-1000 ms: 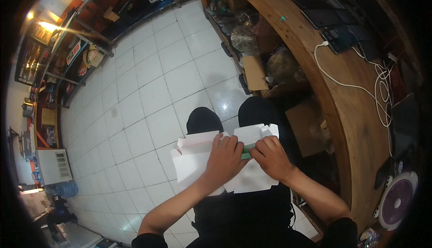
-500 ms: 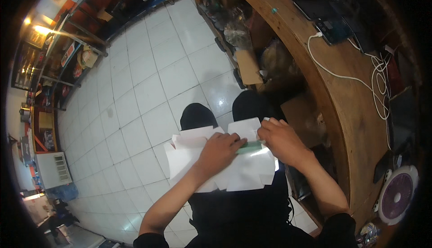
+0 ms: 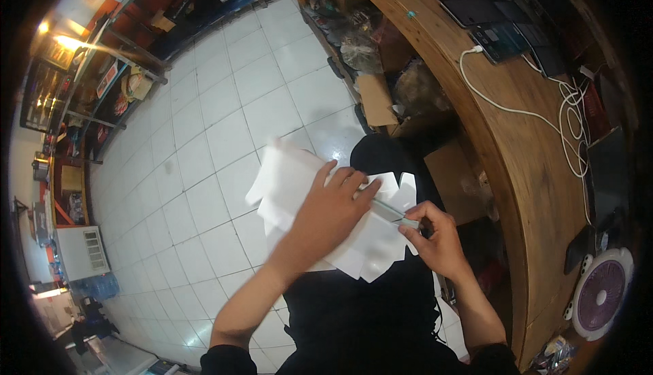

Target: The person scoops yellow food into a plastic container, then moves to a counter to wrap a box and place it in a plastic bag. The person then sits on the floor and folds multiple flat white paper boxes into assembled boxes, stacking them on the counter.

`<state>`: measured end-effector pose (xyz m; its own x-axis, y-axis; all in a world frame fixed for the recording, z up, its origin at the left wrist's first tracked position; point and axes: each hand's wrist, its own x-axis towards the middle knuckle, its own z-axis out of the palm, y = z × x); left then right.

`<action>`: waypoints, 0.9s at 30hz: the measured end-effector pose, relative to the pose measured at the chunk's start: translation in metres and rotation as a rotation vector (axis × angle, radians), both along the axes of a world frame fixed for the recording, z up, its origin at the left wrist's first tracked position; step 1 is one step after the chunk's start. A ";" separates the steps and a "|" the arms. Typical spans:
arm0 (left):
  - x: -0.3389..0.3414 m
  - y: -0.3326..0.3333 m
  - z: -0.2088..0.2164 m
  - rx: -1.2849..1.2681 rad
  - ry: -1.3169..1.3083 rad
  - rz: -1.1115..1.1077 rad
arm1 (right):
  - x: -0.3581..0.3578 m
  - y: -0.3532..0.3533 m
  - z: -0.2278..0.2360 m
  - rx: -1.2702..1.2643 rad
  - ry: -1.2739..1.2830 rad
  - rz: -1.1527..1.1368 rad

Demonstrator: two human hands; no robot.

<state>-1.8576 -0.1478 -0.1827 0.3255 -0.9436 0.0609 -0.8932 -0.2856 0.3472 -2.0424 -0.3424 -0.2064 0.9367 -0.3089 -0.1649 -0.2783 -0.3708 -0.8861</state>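
An unfolded white card carton point(image 3: 289, 178) with several flaps lies over my lap, tilted. Along its right part runs a narrow pale green strip point(image 3: 389, 210); I cannot tell whether it is a ruler or part of the card. My left hand point(image 3: 333, 208) lies palm down across the carton, fingers stretched out and a little apart, touching the card and the strip's upper end. At the strip's lower right end, the thumb and fingers of my right hand point(image 3: 435, 235) are closed in a pinch on it. The left palm hides the carton's middle.
A curved wooden counter point(image 3: 500, 130) stands at my right, bearing phones point(image 3: 500, 40), a white cable point(image 3: 503, 112) and a round fan point(image 3: 600, 297). Plastic bags and cardboard point(image 3: 376, 99) fill its lower shelf. White floor tiles point(image 3: 204, 150) stretch to shelves point(image 3: 112, 89) at the left.
The carton has turned clockwise, its left end rising and its right end dropping. My right hand has moved down to the strip's end. My left hand has shifted slightly, its fingers now more stretched.
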 end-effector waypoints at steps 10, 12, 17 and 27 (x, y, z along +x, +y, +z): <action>-0.129 0.063 -0.027 0.012 0.084 0.213 | -0.039 0.033 -0.028 0.481 0.084 -0.318; -0.130 0.074 -0.027 -0.041 0.075 0.188 | -0.042 0.035 -0.019 0.310 0.072 -0.320; -0.127 0.096 -0.040 -0.211 -0.103 0.134 | -0.028 0.035 0.050 -0.588 -0.004 0.367; -0.124 0.122 -0.076 -0.210 0.119 0.216 | -0.030 0.043 0.001 -0.864 -0.231 0.719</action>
<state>-1.9816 -0.0260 -0.2590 0.5330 -0.8229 0.1968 -0.7694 -0.3747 0.5173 -2.0723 -0.2996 -0.2052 0.9227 0.3834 0.0404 0.3802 -0.8875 -0.2604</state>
